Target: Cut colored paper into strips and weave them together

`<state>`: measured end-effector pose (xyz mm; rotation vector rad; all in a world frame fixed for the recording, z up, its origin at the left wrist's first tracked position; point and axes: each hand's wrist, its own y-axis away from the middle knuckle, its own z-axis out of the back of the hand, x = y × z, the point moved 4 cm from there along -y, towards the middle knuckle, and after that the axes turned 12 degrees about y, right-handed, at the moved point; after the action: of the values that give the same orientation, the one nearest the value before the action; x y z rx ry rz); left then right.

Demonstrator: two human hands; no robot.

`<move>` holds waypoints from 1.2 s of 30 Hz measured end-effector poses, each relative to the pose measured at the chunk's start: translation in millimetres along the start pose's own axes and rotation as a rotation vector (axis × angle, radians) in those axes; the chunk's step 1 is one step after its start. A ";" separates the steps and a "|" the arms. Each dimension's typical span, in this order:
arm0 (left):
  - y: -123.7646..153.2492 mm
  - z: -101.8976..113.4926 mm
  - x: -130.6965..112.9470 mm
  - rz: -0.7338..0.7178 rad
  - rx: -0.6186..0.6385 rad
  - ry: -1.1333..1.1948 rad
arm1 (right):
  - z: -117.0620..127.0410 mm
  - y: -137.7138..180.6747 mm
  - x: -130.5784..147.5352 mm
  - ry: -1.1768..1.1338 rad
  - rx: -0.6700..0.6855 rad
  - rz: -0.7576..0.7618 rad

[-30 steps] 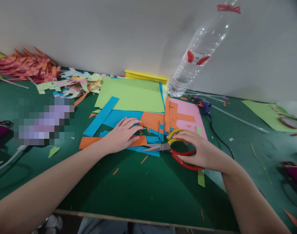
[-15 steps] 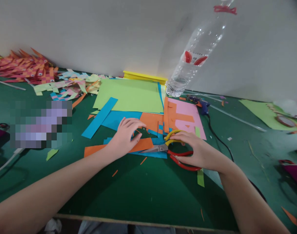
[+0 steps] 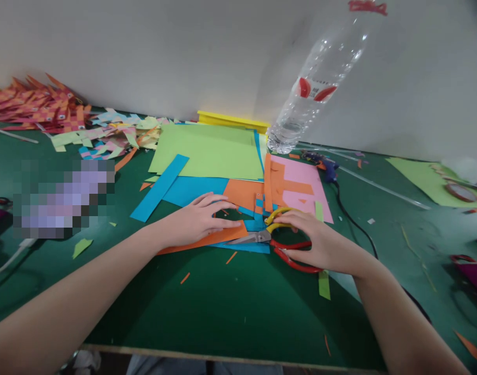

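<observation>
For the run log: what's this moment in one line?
left hand: flat on orange strip | right hand: over scissors handles | scissors: lying on green table

Green table (image 3: 230, 312) bears paper sheets (image 3: 210, 151), scissors (image 3: 254, 238), bottle (image 3: 316, 88).

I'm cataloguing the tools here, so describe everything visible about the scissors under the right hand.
The scissors lie flat on the green table, grey metal blades shut and pointing left, resting over a blue paper strip. One handle loop looks yellow, the other red, seemingly plastic-coated. The right hand rests on both loops; whether fingers pass through them is hidden.
</observation>
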<state>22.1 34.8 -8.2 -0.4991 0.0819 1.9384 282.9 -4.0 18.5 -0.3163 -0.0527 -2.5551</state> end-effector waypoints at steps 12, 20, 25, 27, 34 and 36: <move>1.7 -0.4 2.3 0.018 -0.032 0.029 | 2.7 1.5 -2.8 -0.020 0.043 -0.007; 1.2 1.2 0.4 0.035 -0.040 0.046 | 1.7 1.0 1.3 -0.023 0.001 0.000; 1.1 -0.4 0.7 0.025 -0.022 0.009 | -1.6 -2.9 9.5 0.011 0.000 0.056; 1.2 -1.1 1.0 0.023 -0.016 -0.006 | -2.9 -3.6 11.2 0.036 0.007 0.065; 1.7 -1.2 2.4 0.027 -0.017 0.011 | -0.7 -1.6 13.0 0.015 0.018 0.051; 1.7 -1.4 2.4 0.033 -0.008 0.005 | -0.8 -1.3 13.7 0.020 0.022 0.050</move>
<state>20.2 35.7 -10.7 -0.5109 0.0866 1.9700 270.8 -10.3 21.0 -0.2805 -0.0652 -2.5056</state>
